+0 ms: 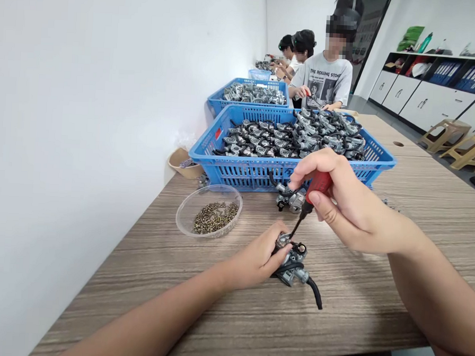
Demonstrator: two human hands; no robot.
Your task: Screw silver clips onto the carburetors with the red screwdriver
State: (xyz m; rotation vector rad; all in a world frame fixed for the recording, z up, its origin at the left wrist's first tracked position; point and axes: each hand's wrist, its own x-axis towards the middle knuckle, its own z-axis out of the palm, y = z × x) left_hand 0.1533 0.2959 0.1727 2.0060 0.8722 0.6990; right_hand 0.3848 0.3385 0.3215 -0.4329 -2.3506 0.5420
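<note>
On the wood-grain table, my left hand [259, 256] is closed around a small metal carburetor [292, 268] with a black hose sticking out toward me. My right hand [347, 205] grips the red handle of a screwdriver [317, 188], held tilted above the part. Its dark shaft runs down to the carburetor's top, beside my left fingers; whether the tip sits in a screw is too small to tell. A clear round bowl [183, 217] of small brass-coloured screws [215, 218] stands left of my hands. Another carburetor [294, 199] lies just beyond, partly behind my right hand.
A blue crate [241, 173] full of carburetors stands across the table, with a second blue crate [214, 103] of metal parts behind it. A brown paper container [186, 167] sits by the wall. A co-worker [326, 79] holds a screwdriver at the far side; others sit farther back.
</note>
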